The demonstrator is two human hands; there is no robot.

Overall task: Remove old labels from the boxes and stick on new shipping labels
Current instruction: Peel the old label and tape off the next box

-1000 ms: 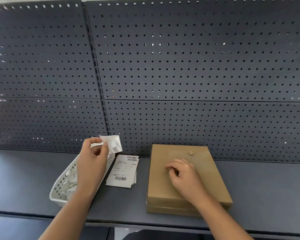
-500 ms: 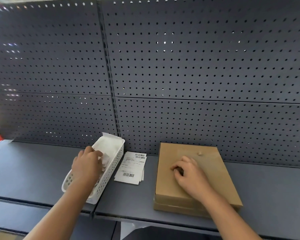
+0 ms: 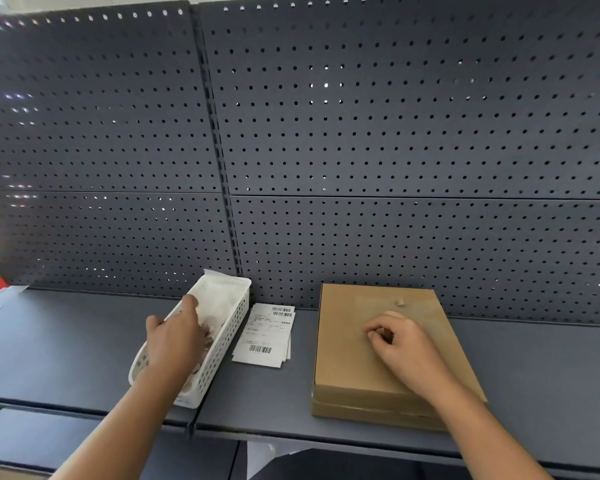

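Cardboard under curled fingers [image 3: 373, 332] of right hand [image 3: 402, 344], nothing visible in them, atop box [image 3: 354, 375]. Left hand [image 3: 174, 341] dips into white basket [image 3: 238, 313]; grip unreadable. Shipping labels [image 3: 264, 336] lie at its 3 o'clock, long axis 12-to-6, nearer left hand.

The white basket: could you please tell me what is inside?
Crumpled white paper fills the far end of the basket; the left hand reaches in, covering whatever lies beneath it.
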